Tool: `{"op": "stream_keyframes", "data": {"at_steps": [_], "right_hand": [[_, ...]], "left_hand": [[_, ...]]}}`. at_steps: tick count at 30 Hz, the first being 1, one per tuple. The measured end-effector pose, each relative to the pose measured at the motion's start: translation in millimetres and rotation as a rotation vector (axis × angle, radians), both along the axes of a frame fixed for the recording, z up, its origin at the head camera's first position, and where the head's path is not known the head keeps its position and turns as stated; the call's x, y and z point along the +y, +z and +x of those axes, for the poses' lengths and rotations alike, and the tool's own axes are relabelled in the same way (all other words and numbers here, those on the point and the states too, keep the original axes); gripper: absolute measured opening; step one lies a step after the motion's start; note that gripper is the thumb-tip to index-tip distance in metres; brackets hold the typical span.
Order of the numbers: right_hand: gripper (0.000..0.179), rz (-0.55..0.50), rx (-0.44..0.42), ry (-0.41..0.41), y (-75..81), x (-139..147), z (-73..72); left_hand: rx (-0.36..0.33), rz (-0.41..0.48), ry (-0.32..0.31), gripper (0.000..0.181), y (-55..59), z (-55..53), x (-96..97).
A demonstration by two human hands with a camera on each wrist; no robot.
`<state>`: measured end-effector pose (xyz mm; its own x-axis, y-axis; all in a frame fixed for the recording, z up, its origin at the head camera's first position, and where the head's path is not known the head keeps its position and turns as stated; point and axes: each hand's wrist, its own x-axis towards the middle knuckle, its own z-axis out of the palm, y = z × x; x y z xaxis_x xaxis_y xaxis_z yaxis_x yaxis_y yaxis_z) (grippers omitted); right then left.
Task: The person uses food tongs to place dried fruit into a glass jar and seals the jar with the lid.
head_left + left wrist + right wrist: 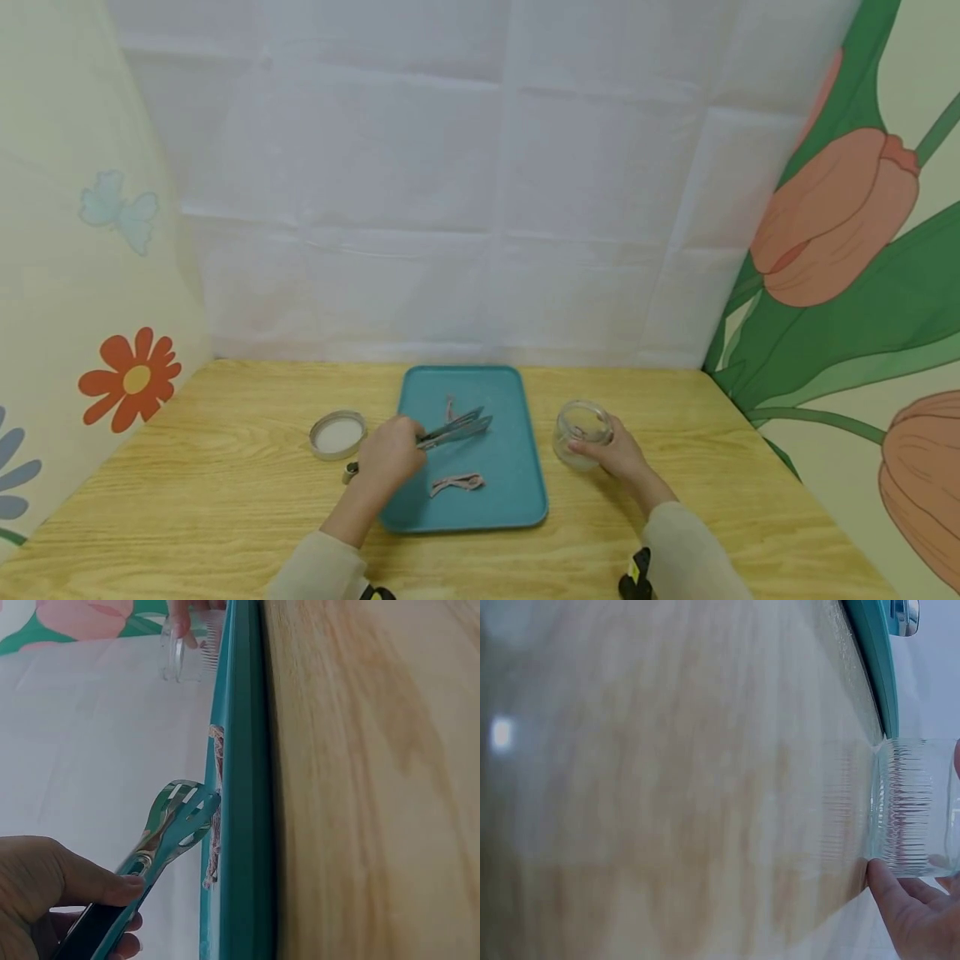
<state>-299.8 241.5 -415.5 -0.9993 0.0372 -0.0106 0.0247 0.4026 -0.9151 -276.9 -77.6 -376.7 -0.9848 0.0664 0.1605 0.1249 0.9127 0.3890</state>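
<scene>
My left hand grips metal tongs, their slotted heads pointing right over the blue tray. A looped pinkish strip lies on the tray nearer me, and a smaller pinkish strip lies behind the tongs. In the left wrist view the tong heads overlap a brownish, ropy strip by the tray's rim. My right hand holds a clear glass jar on the table, right of the tray. The jar's mouth is uncovered, and something pinkish shows inside through ribbed glass.
A round lid with a metallic rim lies on the wooden table, left of the tray. A white sheet hangs behind the table. Walls painted with flowers stand at both sides.
</scene>
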Motion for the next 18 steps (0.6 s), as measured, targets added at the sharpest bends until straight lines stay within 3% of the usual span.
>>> {"op": "stream_keyframes", "data": {"at_steps": [9, 18], "right_hand": [[0.083, -0.009, 0.000, 0.003, 1.6, -1.0, 0.6], [0.090, -0.001, -0.028, -0.005, 2.8, -1.4, 1.9]], "left_hand": [[0.053, -0.050, -0.029, 0.015, -0.3, 1.9, 1.5], [0.092, -0.026, -0.029, 0.012, -4.8, 4.5, 1.5]]}}
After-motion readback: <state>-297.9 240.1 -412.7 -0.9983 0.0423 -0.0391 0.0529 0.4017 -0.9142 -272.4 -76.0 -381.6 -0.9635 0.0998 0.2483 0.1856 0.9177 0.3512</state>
